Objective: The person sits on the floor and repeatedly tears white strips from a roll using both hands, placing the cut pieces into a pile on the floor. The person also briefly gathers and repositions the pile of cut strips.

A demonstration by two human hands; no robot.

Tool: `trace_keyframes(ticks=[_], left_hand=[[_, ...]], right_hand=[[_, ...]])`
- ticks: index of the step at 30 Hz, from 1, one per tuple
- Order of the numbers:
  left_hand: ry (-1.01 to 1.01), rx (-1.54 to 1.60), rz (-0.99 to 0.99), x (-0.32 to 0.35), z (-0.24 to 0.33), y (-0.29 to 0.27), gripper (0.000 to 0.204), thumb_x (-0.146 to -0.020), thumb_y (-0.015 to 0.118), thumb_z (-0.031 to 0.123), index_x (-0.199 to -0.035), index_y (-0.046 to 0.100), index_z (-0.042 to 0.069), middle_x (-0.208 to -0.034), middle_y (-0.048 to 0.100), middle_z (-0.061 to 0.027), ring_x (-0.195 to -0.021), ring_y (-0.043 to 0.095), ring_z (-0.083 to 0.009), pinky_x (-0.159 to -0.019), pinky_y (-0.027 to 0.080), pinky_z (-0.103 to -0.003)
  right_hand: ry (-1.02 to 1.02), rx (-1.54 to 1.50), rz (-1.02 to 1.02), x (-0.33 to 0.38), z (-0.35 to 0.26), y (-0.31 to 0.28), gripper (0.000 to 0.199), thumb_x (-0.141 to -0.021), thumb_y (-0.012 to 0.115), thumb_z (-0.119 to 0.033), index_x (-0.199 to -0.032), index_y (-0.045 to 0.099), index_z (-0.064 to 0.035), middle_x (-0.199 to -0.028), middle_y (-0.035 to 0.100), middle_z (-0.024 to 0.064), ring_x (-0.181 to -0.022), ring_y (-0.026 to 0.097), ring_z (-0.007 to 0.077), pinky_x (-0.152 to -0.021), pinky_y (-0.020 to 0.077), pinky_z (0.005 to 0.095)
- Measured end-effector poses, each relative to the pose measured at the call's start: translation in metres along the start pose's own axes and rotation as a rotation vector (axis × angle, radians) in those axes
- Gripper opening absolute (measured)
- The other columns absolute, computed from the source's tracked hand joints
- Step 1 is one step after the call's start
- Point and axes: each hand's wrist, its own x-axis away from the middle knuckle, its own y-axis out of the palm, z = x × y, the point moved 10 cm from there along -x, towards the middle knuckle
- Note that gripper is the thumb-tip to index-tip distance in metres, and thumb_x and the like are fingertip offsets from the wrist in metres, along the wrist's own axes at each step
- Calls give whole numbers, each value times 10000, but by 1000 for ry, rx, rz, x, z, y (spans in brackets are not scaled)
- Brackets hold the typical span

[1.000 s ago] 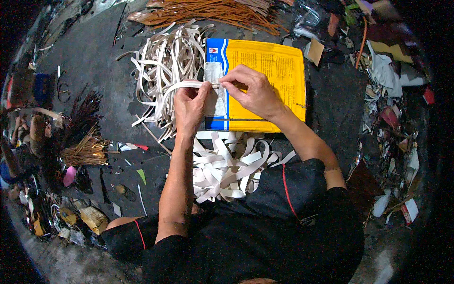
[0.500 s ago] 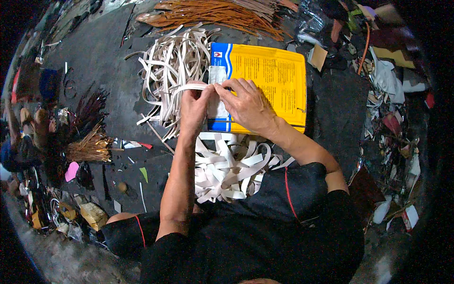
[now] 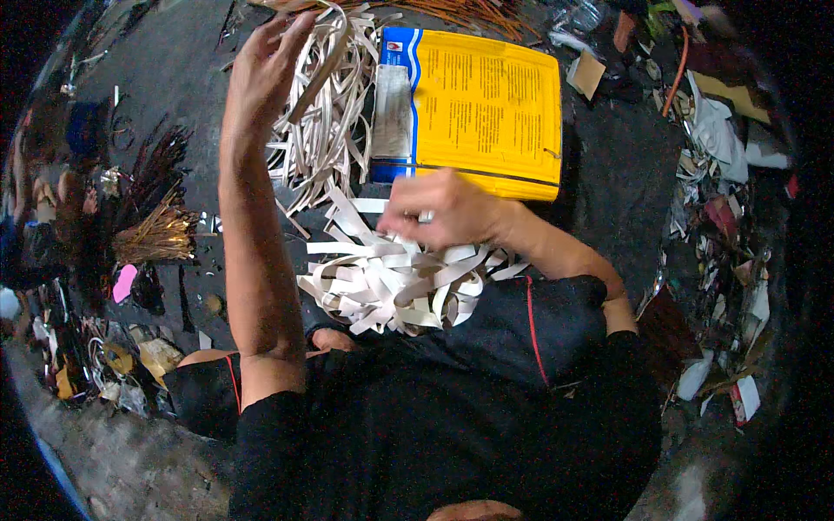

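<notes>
My left hand (image 3: 265, 78) is raised at the far left, its fingers closed on a long, narrow pale strip (image 3: 334, 52) that arcs over and hangs beside the hand. Below the strip lies a tangled heap of narrow pale strips (image 3: 334, 139). Just right of that heap is a yellow and blue metal can (image 3: 486, 104) lying on its side, with a whitish patch (image 3: 393, 113) on its blue end. My right hand (image 3: 447, 208), blurred and with bent fingers, is at the near edge of the can, over a pile of wider white strips (image 3: 400, 282) by my lap. Its grip is unclear.
A bundle of orange-brown strips (image 3: 469, 10) lies beyond the can. At the left are a brown bundle (image 3: 161, 230) and a pink scrap (image 3: 124, 282). Mixed scraps (image 3: 717, 156) line the right side, and a tan piece (image 3: 586, 75) lies near the can.
My hands were together over the can's whitish patch. The left has moved away and up with a pale strip; the right has come back toward the wider white strips. The view has shifted.
</notes>
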Motion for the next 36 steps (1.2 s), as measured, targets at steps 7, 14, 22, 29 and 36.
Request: trace_keyframes(ticks=[7,14,22,29,36], left_hand=[[-221,105,76,50,-61,10,302,-947,559,265,-1090,633,9,-857,642,-28,-700,522,-68,-629,405,-206],[-302,160,-241,71,-38,63,251,-945,544,190,-1086,632,2,-826,610,-8,-701,473,-64,-639,382,-204],[-259,126,-1020,140,7,130,420,-931,575,402,-1073,602,8,-885,626,-22,-831,542,-102,-716,454,-271],[-220,60,-901,137,37,117,333,-921,581,296,-915,590,-37,-757,625,-74,-676,564,-143,-632,470,-302],[-31,-267,-199,92,73,8,191,-882,551,155,-822,580,-24,-677,553,-49,-649,502,-86,-593,439,-268]], right_hand=[[665,442,-385,113,120,97,593,-866,553,-495,-776,660,81,-717,625,276,-693,627,447,-705,522,487],[973,-46,-387,168,168,151,359,-877,546,-337,-1016,589,-10,-854,635,230,-763,626,368,-704,482,466],[540,-512,-352,45,6,16,252,-894,583,-223,-1029,539,-15,-882,594,70,-839,558,169,-767,473,316],[645,-456,66,41,6,-57,213,-923,583,-187,-1055,553,-24,-931,611,44,-856,593,148,-788,488,298],[606,-727,-357,51,13,28,291,-945,552,-209,-1110,512,28,-993,627,80,-956,575,149,-849,459,294]])
